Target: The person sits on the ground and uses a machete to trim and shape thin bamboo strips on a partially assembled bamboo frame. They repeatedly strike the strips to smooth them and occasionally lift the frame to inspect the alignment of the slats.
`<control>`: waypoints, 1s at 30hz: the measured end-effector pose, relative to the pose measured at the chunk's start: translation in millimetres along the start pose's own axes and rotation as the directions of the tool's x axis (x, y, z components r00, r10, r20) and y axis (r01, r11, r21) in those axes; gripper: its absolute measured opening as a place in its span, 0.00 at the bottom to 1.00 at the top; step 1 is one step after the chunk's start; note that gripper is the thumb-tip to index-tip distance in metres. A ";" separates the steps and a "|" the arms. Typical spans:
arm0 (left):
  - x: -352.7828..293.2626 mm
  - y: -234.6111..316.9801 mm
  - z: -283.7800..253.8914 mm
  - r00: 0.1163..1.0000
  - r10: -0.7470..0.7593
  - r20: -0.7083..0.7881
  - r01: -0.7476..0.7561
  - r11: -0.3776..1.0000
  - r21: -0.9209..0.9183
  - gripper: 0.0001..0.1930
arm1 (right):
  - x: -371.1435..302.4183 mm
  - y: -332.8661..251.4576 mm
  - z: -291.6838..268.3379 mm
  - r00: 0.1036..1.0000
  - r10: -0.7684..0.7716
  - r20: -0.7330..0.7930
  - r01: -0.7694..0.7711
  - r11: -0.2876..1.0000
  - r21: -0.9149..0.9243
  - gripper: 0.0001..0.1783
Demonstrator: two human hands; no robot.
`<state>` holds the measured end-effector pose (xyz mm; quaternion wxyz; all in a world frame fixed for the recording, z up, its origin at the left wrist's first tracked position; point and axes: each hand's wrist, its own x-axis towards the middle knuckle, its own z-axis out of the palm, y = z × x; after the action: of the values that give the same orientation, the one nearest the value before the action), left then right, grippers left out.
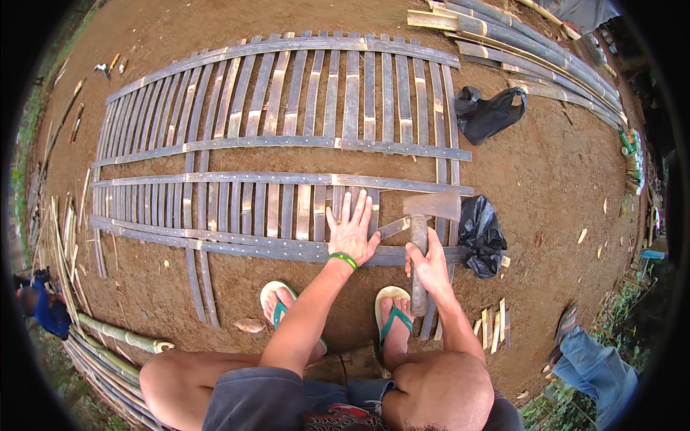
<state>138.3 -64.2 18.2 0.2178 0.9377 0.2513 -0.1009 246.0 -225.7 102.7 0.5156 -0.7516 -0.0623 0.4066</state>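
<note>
A bamboo slat panel point(237, 238) lies on the ground before me, its thin upright slats fixed to long dark split-bamboo rails. My left hand point(351, 233) presses flat on its near section, fingers spread over the slats and a green-yellow band at the wrist. A hatchet point(418, 267) is in my right hand point(430, 266), which closes round the handle below the head. Its broad metal head points away from me, over the panel's right end. A short loose-angled slat point(393, 228) shows between my left hand and the hatchet.
Black plastic bags point(489, 115) lie by the panel's right end. Bamboo poles point(525, 50) are stacked at far right, and more poles point(108, 370) at near left. Short bamboo pieces point(491, 327) lie near my right foot. A person's jeans-clad leg point(596, 370) shows at right, someone in blue point(49, 309) at left.
</note>
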 end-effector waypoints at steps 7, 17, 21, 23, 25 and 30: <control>-10.7 -0.2 12.4 0.990 -0.022 -0.141 0.015 0.999 -0.052 0.41 | -22.6 14.5 -25.1 0.993 0.107 -0.053 -0.115 0.979 -0.167 0.13; -17.1 10.0 16.1 0.976 -0.077 -0.202 0.071 0.997 -0.037 0.34 | 36.1 -6.3 -15.6 0.924 -0.351 0.149 0.355 0.651 -0.671 0.26; -20.7 10.9 19.2 0.977 -0.082 -0.197 0.076 0.997 -0.034 0.34 | 52.4 -21.2 -12.9 0.884 -0.408 0.228 0.442 0.573 -0.690 0.26; -17.6 8.7 21.1 0.975 -0.079 -0.209 0.074 0.997 -0.031 0.34 | 52.9 -30.5 -7.6 0.814 -0.529 0.239 0.541 0.544 -0.641 0.25; -17.7 9.7 21.2 0.976 -0.077 -0.202 0.072 0.997 -0.030 0.34 | 61.7 -10.6 -5.7 0.789 -0.567 0.235 0.574 0.546 -0.611 0.24; -13.9 9.5 20.1 0.976 -0.066 -0.209 0.065 0.998 -0.011 0.34 | 78.9 -24.6 1.4 0.927 -0.302 0.224 0.365 0.578 -0.730 0.25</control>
<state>129.7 -86.8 8.0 0.1886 0.9338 0.3040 -0.0081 305.3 -172.9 79.6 0.2163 -0.8562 -0.3864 0.2661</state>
